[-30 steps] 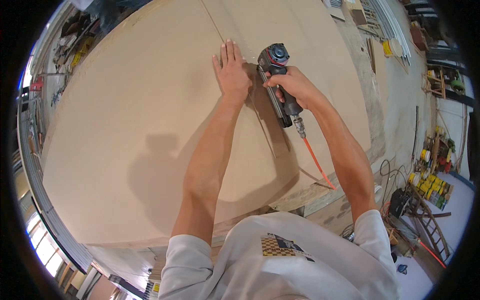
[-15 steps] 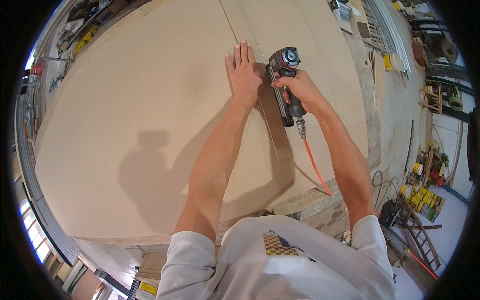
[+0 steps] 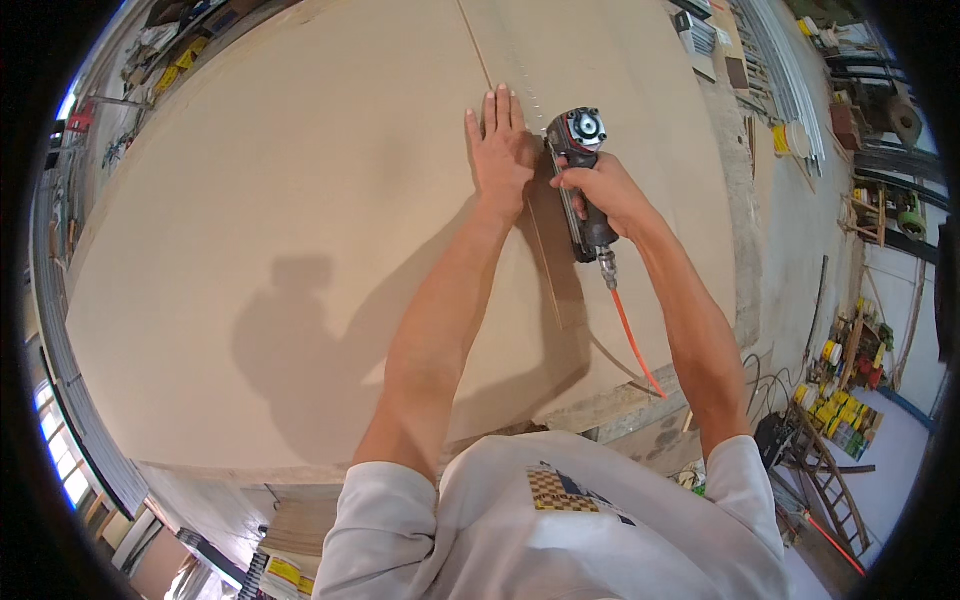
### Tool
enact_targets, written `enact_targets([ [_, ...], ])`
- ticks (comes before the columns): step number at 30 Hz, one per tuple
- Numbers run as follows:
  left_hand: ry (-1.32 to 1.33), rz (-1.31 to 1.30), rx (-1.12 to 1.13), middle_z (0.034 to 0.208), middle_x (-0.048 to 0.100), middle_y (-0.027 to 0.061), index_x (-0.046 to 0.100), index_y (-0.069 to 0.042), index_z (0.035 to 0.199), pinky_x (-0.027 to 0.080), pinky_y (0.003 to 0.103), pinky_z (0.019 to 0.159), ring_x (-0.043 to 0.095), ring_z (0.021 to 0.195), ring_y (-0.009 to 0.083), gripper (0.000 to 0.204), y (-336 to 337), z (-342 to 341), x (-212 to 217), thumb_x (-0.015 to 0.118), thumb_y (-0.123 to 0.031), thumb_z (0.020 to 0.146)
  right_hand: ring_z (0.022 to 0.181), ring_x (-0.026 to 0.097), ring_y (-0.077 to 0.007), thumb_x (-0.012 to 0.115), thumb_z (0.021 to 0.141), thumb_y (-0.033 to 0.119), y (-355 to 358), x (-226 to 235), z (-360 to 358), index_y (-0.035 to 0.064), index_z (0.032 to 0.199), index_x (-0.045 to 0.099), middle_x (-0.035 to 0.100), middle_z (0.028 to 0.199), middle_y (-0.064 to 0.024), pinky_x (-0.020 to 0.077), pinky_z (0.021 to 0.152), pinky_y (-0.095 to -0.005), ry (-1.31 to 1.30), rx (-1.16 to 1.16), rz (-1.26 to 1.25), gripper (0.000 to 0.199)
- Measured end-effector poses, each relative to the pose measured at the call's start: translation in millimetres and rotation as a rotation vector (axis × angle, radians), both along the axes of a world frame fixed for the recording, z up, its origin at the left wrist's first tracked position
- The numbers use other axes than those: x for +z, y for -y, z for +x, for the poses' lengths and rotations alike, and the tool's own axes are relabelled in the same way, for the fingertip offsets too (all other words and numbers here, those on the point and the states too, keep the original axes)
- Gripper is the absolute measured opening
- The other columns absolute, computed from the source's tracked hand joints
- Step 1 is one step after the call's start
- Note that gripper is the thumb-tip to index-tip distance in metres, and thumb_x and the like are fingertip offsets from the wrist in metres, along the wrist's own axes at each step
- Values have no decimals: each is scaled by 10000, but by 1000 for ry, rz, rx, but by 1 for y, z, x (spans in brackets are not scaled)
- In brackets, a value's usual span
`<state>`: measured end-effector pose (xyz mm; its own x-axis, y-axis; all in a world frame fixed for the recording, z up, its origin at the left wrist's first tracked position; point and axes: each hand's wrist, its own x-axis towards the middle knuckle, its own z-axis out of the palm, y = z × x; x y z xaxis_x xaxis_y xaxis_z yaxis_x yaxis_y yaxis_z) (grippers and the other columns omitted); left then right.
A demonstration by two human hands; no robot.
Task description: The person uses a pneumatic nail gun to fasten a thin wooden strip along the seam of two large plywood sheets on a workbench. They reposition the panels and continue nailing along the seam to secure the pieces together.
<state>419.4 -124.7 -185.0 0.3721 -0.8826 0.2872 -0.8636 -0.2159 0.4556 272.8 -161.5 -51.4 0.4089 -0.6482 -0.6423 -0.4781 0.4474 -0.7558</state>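
A wide tan board (image 3: 200, 190) lies before me, with a thin straight edge or seam (image 3: 545, 255) running across it from far to near. My left hand (image 3: 502, 160) is laid flat beside that seam, palm down with fingers stretched forward. To its right, my right hand (image 3: 612, 192) is wrapped round the handle of a black pneumatic nail gun (image 3: 579, 130). The gun's nose points down at the board, and whether it touches is hidden. From the handle's near end runs an orange air hose (image 3: 628, 335). Small marks (image 3: 533, 100) dot the board ahead of the gun.
The board's near edge (image 3: 250, 476) is close to my body. Rightward, a yellow-and-white bucket (image 3: 790, 139) and long metal profiles (image 3: 775, 65) sit on the floor. A wooden ladder (image 3: 835, 500) and several yellow containers (image 3: 840, 410) stand lower right.
Both hands and the nail gun appear slightly farther right and nearer, and much of the scene has shifted with them. Left hand stays flat; right hand keeps its grip.
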Motion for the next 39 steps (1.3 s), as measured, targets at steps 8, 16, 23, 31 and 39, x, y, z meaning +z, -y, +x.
enact_targets([
  [8,36,76,0,1674,270,132,369,-29,1551,145,549,1274,244,1555,299,1056,0,8,13,814,-106,596,563,525,-102,646,838,78,5,1,-3,35,1081,616,681,960,-104,429,497,-278,-52,53,54,249],
  [16,36,22,39,1649,321,138,382,-4,1538,165,549,1265,260,1548,302,906,9,11,12,756,-117,721,564,523,-104,636,849,73,1,8,1,43,1060,619,670,959,-94,435,501,-275,-26,39,58,213],
  [23,67,94,56,1652,325,131,404,-4,1526,165,540,1265,271,1543,278,623,16,15,17,527,-157,935,570,522,-102,638,851,79,-1,5,-1,43,1051,625,673,959,-94,436,505,-274,-1,23,69,203],
  [31,29,112,78,1668,310,98,387,-28,1547,123,529,1275,242,1555,249,566,35,31,14,428,-177,1002,580,525,-109,641,846,72,4,5,-1,34,1074,625,665,954,-82,445,512,-284,-41,54,100,231],
  [39,25,93,102,1660,328,99,402,-32,1539,116,531,1275,259,1548,247,557,46,40,13,404,-194,1006,598,538,-114,635,847,62,5,8,2,24,1082,621,647,948,-77,456,519,-279,-50,57,121,239],
])
